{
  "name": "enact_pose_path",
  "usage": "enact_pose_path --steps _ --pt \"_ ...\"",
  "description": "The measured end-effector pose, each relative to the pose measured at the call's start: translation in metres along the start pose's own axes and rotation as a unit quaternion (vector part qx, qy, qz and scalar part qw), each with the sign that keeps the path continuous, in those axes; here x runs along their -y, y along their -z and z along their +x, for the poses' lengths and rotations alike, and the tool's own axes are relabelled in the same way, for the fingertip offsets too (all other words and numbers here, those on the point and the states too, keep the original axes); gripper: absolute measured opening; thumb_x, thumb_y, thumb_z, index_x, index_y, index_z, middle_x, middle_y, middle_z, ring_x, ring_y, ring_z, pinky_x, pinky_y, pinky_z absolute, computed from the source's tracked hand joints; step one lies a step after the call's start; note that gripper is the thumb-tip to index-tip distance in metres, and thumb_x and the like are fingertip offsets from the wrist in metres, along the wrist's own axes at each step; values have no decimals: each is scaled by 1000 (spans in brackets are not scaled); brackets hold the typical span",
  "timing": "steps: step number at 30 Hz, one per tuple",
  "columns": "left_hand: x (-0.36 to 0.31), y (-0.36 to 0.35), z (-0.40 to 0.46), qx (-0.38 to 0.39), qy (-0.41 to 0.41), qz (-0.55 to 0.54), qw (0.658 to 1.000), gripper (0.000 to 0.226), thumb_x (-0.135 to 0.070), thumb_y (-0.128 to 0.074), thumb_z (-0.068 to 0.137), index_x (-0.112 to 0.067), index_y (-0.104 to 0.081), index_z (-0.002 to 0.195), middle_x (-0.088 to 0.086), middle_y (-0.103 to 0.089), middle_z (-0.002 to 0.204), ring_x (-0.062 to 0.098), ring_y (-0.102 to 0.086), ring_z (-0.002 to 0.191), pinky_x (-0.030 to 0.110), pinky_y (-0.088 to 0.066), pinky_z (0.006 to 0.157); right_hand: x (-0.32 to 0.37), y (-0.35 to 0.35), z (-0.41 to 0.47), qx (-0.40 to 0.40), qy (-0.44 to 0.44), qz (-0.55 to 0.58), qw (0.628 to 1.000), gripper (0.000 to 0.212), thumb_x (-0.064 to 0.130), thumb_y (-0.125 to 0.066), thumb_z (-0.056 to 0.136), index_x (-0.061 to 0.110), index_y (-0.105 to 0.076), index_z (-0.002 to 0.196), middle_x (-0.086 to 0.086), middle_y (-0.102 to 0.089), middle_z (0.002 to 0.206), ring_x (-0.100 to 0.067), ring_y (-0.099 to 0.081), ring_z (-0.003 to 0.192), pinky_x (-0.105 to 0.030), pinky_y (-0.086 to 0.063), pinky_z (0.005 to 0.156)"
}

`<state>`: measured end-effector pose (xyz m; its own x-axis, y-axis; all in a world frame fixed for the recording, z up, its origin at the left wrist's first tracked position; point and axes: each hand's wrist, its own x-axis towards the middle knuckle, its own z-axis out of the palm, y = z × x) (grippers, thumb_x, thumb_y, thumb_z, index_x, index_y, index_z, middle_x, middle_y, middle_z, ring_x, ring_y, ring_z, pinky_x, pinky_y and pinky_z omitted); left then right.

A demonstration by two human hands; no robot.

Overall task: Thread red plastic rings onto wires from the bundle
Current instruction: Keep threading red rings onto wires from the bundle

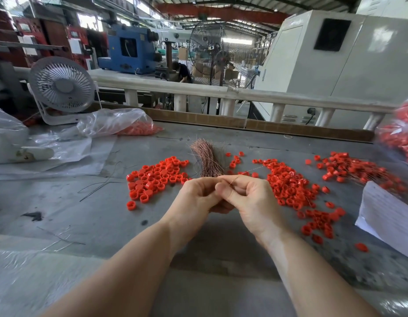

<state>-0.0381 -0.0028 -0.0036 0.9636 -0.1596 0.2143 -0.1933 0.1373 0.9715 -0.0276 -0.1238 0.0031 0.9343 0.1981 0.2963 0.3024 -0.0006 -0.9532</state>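
— Where's the wire bundle [207,160]?
— Upright in the left hand [197,197], whose fingers curl round its lower end; the copper strands fan out above the knuckles.
— And the right hand [245,200]?
— Touching the left, pinching a single wire [248,172] that runs off rightward.
— The red rings?
— Loose on the bench [107,209]: one pile [156,177] left of the hands, another [290,186] right.

Factory hall – blue machine [129,49], steel roof trusses [221,12]

Two hands [223,197] (one wire bundle [207,160])
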Motion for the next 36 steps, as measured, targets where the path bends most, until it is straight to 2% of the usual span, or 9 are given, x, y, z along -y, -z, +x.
enact_pose_path --steps 8,13,16,18,20,23,26,30,36 --pt "-2 -4 -2 -17 -18 41 999 20 5 -48 91 -4 -66 92 10 -69 81 8 -62 63 19 -51 61 -1 0 0 -13 16 -6 1000 13 9 -66 82 11 -71 94 0 -73 76 -5 -67 67 -15 -49 57" --pt "-2 -1 -1 -10 14 -12 1000 18 -5 -51 92 2 -67 94 8 -71 81 11 -65 65 20 -52 62 -2 -3 -2 -24 -4 -15 1000 8 19 -65 85 21 -70 90 4 -74 79 -9 -70 77 -22 -55 66" --pt "-5 -1 -1 -29 40 -72 996 19 -8 -51 92 -3 -68 86 7 -70 73 10 -62 59 18 -51 57 1 1 1 -100 28 -67 992 20 24 -60 88 15 -68 72 4 -69 61 -4 -63 60 -17 -46 54" --pt "-6 0 0 -52 53 -104 992 19 -11 -51 91 -2 -67 84 6 -68 68 9 -60 54 18 -51 54 1 9 4 -176 70 -136 972 25 25 -61 88 13 -64 66 0 -64 56 -11 -58 56 -25 -45 56" --pt "-7 0 0 -64 61 -118 989 21 -15 -51 91 0 -65 84 5 -65 62 10 -59 52 19 -51 52 2 12 4 -202 115 -162 959 17 16 -65 85 16 -63 69 5 -62 59 -5 -55 57 -22 -44 60" --pt "-8 1 0 -59 63 -108 990 27 -22 -50 91 0 -64 84 3 -63 60 11 -57 50 19 -50 51 5 5 0 -133 164 -249 945 26 -2 -66 78 19 -69 93 10 -66 87 -2 -59 83 -13 -44 78" --pt "-9 1 -1 -56 51 -94 993 30 -31 -54 82 -5 -65 76 4 -62 60 11 -56 51 19 -48 51 3 2 0 -80 210 -308 925 33 -4 -67 77 16 -71 103 7 -65 104 -14 -60 103 -34 -44 97" --pt "-10 -1 -3 -48 45 -83 994 33 -37 -54 76 -6 -66 72 4 -63 61 11 -57 51 19 -49 51 4 6 -1 -100 235 -324 911 17 7 -70 78 20 -73 88 12 -67 85 -18 -61 85 -49 -46 82" --pt "-14 0 -4 -9 54 -116 992 23 -25 -59 76 -4 -68 77 5 -65 67 12 -59 58 20 -52 55 4 6 0 -122 224 -281 925 11 12 -65 76 19 -73 82 13 -64 77 -10 -56 79 -36 -46 81"
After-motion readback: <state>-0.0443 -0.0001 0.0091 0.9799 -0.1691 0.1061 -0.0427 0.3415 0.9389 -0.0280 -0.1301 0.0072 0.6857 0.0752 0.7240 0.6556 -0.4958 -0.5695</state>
